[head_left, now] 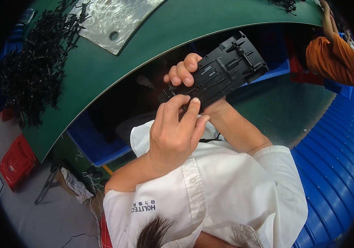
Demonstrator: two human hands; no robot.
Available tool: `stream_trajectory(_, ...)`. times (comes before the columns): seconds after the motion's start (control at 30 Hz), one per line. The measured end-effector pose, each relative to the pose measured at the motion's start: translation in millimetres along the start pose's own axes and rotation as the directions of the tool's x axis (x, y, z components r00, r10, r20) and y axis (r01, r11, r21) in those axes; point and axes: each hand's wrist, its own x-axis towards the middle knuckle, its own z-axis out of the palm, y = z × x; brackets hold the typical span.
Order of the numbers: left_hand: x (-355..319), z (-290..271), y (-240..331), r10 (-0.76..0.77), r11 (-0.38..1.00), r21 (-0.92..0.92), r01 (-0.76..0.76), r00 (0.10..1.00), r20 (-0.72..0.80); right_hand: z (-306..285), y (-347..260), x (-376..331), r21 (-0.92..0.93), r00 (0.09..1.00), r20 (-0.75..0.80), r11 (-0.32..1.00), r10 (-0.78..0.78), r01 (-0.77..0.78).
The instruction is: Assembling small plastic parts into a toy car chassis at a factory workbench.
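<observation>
A black plastic panel (226, 62) with moulded ribs, clips and small printed marks is held tilted in front of my chest, near the green table's edge. My right hand (184, 71) reaches under it, and its fingers curl over the far left edge. Bent over the panel's near left end is my left hand (173, 130), its fingers drawn together with the tips at the surface. Whatever those fingertips pinch, if anything, is hidden. My right palm is out of sight behind the panel.
On the green table (152, 37) lie a big heap of small black plastic parts (36, 66) and a silvery sheet with a hole (110, 20). Blue bins (98, 140) stand beneath. A person in orange (336, 60) is at far right. A red plastic object (17, 161) is at left.
</observation>
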Motion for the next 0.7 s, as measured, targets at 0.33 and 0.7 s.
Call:
stream_trajectory(0.33,-3.0,3.7,-5.0,0.013,0.999,0.048,-0.01,0.999,-0.045,1.3,1.5,-0.1,0.084,0.999,-0.012,0.996,0.035,-0.034)
stream_trajectory(0.7,-1.7,2.9,-5.8,0.045,0.995,0.096,-0.041,0.998,-0.039,-1.9,5.2,-0.6,0.105,0.999,-0.007,0.993,0.051,-0.05)
